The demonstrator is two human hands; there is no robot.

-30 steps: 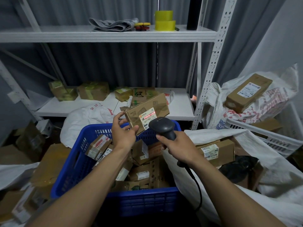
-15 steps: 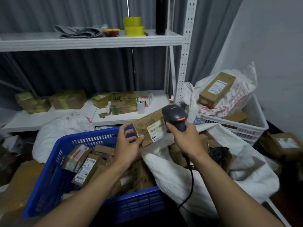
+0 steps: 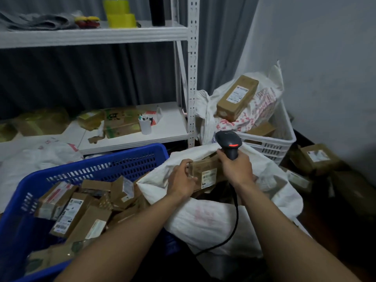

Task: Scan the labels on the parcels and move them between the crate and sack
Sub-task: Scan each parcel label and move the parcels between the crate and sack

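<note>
My left hand [image 3: 181, 178] grips a brown cardboard parcel [image 3: 205, 171] with a white label, held over the open mouth of the white sack [image 3: 213, 218]. My right hand [image 3: 236, 165] holds a black barcode scanner [image 3: 228, 141] upright just right of the parcel; a red light glows on its head and its black cable hangs down over the sack. The blue crate [image 3: 114, 161] stands to the left, filled with several labelled cardboard parcels [image 3: 67, 208].
A white metal shelf unit [image 3: 191, 78] stands behind, with boxes and a white cup on its lower board and yellow tape rolls above. A white crate [image 3: 268, 145] with a sack and a long parcel [image 3: 237, 97] sits at the right; more parcels [image 3: 317, 157] lie on the floor.
The parcel moved right and down, from above the blue crate to the sack's mouth. My right hand with the scanner moved along with it. The view swung right.
</note>
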